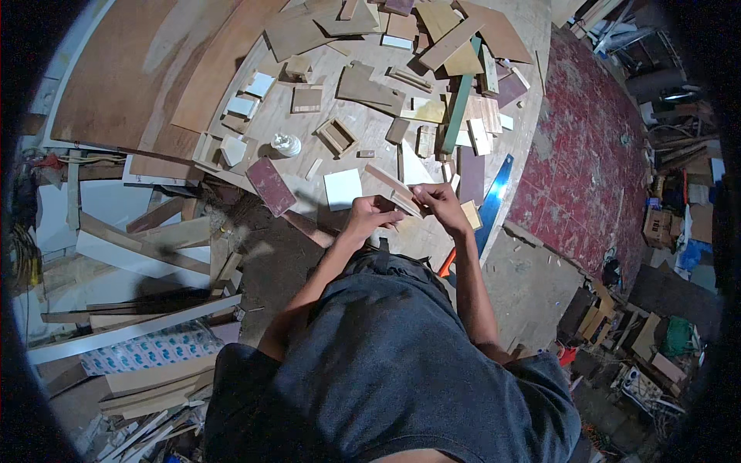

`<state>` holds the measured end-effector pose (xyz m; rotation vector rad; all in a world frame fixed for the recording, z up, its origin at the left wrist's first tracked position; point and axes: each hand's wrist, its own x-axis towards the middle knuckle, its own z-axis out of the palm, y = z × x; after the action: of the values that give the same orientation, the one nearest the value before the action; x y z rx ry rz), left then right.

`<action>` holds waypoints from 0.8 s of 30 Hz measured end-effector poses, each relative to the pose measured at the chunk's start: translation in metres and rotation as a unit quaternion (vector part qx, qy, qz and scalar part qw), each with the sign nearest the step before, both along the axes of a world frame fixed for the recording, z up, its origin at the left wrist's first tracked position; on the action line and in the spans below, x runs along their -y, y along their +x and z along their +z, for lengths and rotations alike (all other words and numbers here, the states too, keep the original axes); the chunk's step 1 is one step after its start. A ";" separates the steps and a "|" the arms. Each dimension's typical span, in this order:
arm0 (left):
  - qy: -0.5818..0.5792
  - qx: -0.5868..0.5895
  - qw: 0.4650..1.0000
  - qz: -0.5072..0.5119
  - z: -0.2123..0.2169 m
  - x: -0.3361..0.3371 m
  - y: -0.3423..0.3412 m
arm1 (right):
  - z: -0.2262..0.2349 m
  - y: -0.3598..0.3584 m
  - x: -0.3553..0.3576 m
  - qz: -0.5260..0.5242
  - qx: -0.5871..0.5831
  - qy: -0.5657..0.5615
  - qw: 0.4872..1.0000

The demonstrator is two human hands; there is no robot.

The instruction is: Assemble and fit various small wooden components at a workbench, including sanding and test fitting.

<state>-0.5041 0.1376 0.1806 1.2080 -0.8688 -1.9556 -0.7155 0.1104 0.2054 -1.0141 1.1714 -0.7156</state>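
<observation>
**Both hands on a thin wooden strip**

We see the left hand [372, 213] and right hand [440, 202] meeting over the desk [363, 123] edge, fingers closed on a thin wooden strip [404, 202] held between them, just above the surface. It looks like one piece, though blur hides its ends. A white square tile [342, 189] lies just beside; a blue saw [494, 197] rests right.

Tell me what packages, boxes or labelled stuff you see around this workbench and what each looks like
Printed plastic package: on the floor at lower left among planks, long, white with a blue pattern.
Cardboard box: on the floor at far right, small, brown.
Glue bottle: on the workbench, lying white; any label too small to see.
</observation>
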 end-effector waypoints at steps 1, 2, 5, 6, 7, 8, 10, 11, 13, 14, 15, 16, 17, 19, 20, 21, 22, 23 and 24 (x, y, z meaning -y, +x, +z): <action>0.000 0.000 1.000 -0.002 0.000 -0.001 0.000 | 0.006 -0.002 -0.001 0.019 0.017 0.001 1.000; -0.017 0.016 1.000 -0.009 0.000 -0.001 0.001 | 0.012 -0.003 -0.001 0.039 0.035 0.001 0.999; -0.047 0.028 0.998 -0.010 0.006 -0.003 -0.001 | 0.022 0.007 -0.003 0.005 0.027 0.012 1.000; -0.059 0.026 0.998 -0.001 0.009 -0.003 -0.002 | 0.016 0.007 -0.005 0.003 0.026 0.013 1.000; -0.059 0.025 0.998 -0.001 0.011 -0.003 -0.003 | 0.012 0.011 -0.004 -0.009 0.025 -0.004 1.000; -0.057 0.002 0.998 0.008 0.013 -0.003 -0.004 | 0.009 0.013 -0.004 -0.020 0.024 -0.020 0.999; -0.055 -0.022 0.998 0.018 0.016 -0.002 -0.004 | 0.004 0.014 -0.009 -0.032 0.034 -0.030 0.998; -0.056 -0.017 0.998 0.021 0.017 -0.001 -0.003 | 0.001 0.015 -0.009 -0.035 0.048 -0.035 0.998; -0.056 -0.012 0.998 0.026 0.019 0.000 -0.002 | -0.001 0.019 -0.010 -0.038 0.062 -0.040 0.997; -0.057 -0.006 0.998 0.028 0.020 0.000 -0.002 | 0.000 0.021 -0.011 -0.038 0.097 -0.013 0.994; -0.058 0.000 0.998 0.030 0.022 0.000 -0.002 | 0.001 0.023 -0.011 -0.038 0.132 0.015 0.990; -0.058 0.000 0.998 0.029 0.022 0.000 -0.002 | 0.001 0.023 -0.012 -0.038 0.132 0.015 0.990; -0.062 0.002 0.998 0.029 0.022 0.001 -0.002 | 0.000 0.024 -0.011 -0.036 0.141 0.022 0.989; -0.065 0.003 0.997 0.027 0.022 0.002 -0.002 | -0.004 0.021 -0.010 -0.035 0.149 0.029 0.988; -0.072 0.005 0.997 0.026 0.023 0.002 -0.003 | -0.006 0.018 -0.009 -0.025 0.132 0.022 0.991; -0.078 0.008 0.997 0.025 0.023 0.003 -0.005 | -0.009 0.015 -0.009 -0.015 0.115 0.014 0.993; -0.078 0.009 0.997 0.028 0.022 0.004 -0.003 | -0.003 0.018 -0.009 -0.012 0.116 0.015 0.993; -0.091 0.014 0.996 0.024 0.021 0.005 -0.001 | 0.004 0.022 -0.009 -0.021 0.138 0.030 0.990; -0.104 0.018 0.994 0.020 0.020 0.007 0.000 | 0.010 0.025 -0.008 -0.031 0.160 0.044 0.986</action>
<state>-0.5038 0.1310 0.2010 1.1331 -1.0315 -1.7681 -0.6904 0.1188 0.2155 -0.7587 0.9472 -0.8343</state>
